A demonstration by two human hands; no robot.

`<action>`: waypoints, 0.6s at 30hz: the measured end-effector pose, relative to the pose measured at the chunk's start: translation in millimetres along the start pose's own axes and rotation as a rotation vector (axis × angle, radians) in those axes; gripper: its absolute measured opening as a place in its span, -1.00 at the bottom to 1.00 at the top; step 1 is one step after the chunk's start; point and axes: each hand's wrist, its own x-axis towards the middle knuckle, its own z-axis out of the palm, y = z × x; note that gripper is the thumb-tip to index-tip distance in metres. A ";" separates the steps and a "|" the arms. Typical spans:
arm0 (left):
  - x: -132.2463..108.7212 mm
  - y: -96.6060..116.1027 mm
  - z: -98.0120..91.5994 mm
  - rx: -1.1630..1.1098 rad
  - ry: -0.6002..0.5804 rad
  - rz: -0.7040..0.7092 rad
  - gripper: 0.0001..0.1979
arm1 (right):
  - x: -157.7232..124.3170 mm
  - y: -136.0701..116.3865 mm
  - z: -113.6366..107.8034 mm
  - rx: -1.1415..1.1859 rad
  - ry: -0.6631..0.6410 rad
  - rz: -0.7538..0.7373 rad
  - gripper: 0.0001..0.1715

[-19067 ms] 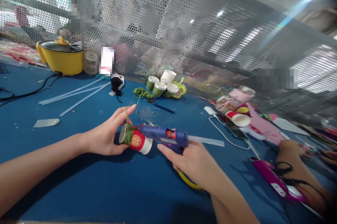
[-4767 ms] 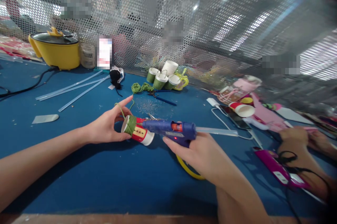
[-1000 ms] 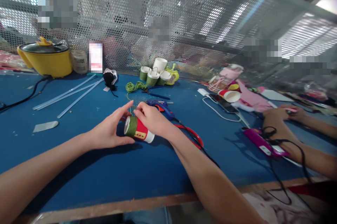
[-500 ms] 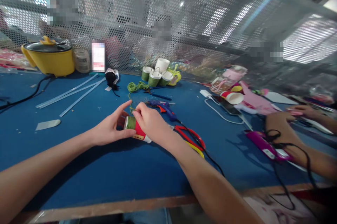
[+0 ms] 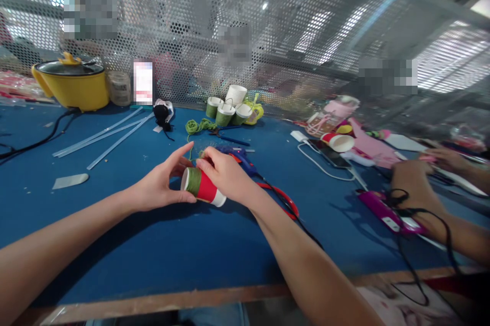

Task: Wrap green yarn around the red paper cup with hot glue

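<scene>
A small red and white paper cup lies tipped on its side above the table, with green yarn wound round its rim end. My left hand holds that end, thumb below and fingers behind it. Against the upper side of the cup, my right hand has thumb and finger pinched together on the yarn; the strand is partly hidden there. A loose strand runs back to a ball of green yarn. Just behind my right hand lies a blue glue gun, partly covered.
Red-handled scissors lie beside my right forearm. Yarn-wrapped cups stand at the back, near pliers. Clear glue sticks and a yellow pot are leftward. A co-worker's arm reaches in beside a purple power strip.
The cup has turned and shifted slightly right in my hands, showing more of its red side. My right hand has moved a little right and covers the scissors' yellow part.
</scene>
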 end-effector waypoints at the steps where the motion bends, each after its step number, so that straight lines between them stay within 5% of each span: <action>1: 0.1 -0.3 -0.1 0.007 -0.001 0.016 -0.03 | -0.4 -0.2 -0.2 0.001 -0.005 -0.001 -0.76; 9: 0.1 0.8 1.0 0.045 -0.024 0.022 -0.02 | -0.4 1.2 3.8 -0.041 -0.033 0.025 -0.82; 18: 0.6 9.4 0.5 0.130 0.071 -0.231 -0.12 | -2.2 -4.9 17.8 -0.321 0.000 -0.031 -0.91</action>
